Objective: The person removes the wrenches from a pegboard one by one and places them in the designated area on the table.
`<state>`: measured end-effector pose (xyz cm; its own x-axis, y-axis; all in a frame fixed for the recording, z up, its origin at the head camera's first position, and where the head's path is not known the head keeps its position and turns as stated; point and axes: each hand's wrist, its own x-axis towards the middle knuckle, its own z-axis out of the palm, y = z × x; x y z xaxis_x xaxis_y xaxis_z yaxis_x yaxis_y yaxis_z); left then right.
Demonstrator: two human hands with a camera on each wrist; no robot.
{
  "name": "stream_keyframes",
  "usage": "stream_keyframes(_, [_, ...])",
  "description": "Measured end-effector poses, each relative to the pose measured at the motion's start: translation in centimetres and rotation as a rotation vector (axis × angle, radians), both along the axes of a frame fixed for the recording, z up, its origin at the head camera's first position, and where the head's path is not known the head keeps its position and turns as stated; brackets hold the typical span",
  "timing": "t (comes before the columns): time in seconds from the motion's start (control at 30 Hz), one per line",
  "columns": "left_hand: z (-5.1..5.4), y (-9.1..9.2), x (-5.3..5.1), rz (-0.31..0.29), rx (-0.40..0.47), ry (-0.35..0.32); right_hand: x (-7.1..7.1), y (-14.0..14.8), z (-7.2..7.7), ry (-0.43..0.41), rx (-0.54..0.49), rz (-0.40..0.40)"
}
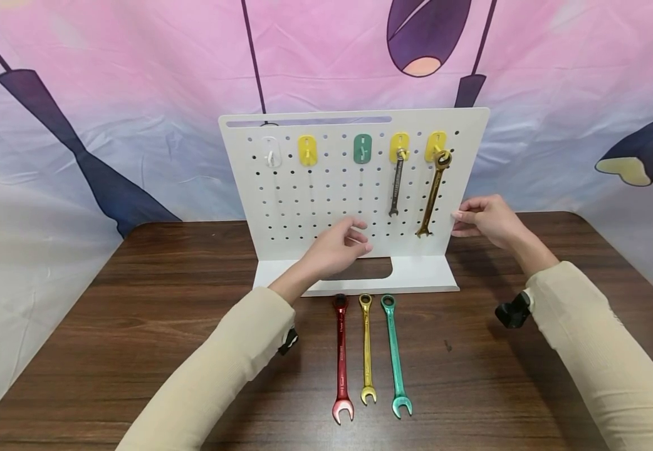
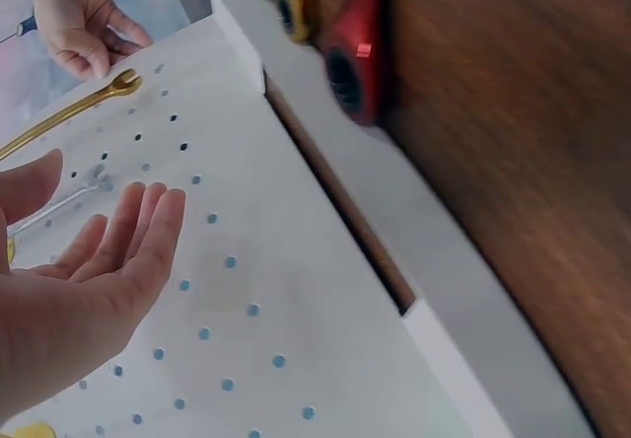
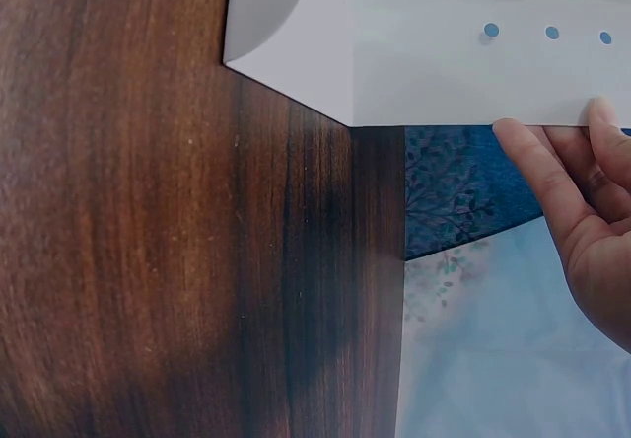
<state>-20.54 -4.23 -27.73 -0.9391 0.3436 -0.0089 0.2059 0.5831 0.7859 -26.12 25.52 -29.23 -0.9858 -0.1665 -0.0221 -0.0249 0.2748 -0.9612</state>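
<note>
A white pegboard point(image 1: 326, 188) stands upright on its base. Pinched at its right edge, the board is held by my right hand point(image 1: 487, 222), thumb on the front face. My left hand point(image 1: 338, 247) hovers before the lower middle of the board, fingers loosely bent with nothing between them. On the hooks at the right hang a small silver wrench point(image 1: 397, 185) and a larger bronze-gold wrench point(image 1: 431, 197). Below the base, a red wrench point(image 1: 341, 357), a yellow wrench point(image 1: 366, 351) and a green wrench point(image 1: 396, 357) lie side by side on the table.
A white hook point(image 1: 271, 151), a yellow hook point(image 1: 307, 150) and a green hook point(image 1: 363, 149) on the board carry nothing. The dark wooden table point(image 1: 151, 332) extends around the base. Behind it hangs a patterned cloth point(image 1: 151, 81).
</note>
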Motion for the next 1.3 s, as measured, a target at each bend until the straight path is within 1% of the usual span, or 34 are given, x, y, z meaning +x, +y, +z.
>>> stream_keyframes(0.1, [0.5, 0.6, -0.3, -0.002, 0.029, 0.002, -0.1, 0.0, -0.1, -0.001, -0.006, 0.003])
stream_keyframes(0.23, [1.1, 1.3, -0.8, 0.002, 0.053, 0.027, -0.1, 0.0, -0.1, 0.000, 0.001, 0.002])
stream_keyframes(0.4, [1.7, 2.3, -1.7, 0.017, 0.049, 0.065, -0.1, 0.0, -0.1, -0.006, 0.014, -0.002])
stream_keyframes(0.57, [2.3, 3.1, -2.2, 0.019, 0.047, 0.085, 0.0, 0.0, 0.1, -0.008, 0.026, -0.003])
stream_keyframes(0.83, [3.0, 4.1, -2.5, -0.006, 0.070, 0.124, 0.0, 0.0, 0.0, -0.008, 0.013, -0.001])
stream_keyframes(0.97, [3.1, 4.5, -2.5, -0.004, 0.083, 0.126, 0.0, 0.0, 0.0, -0.005, 0.021, -0.003])
stream_keyframes(1.1, [3.2, 4.6, -2.4, -0.002, 0.097, 0.118, -0.1, 0.0, 0.0, -0.009, 0.008, -0.002])
stream_keyframes(1.3, [3.4, 4.8, -2.3, -0.009, 0.138, 0.120, 0.0, 0.1, 0.0, -0.016, -0.007, -0.001])
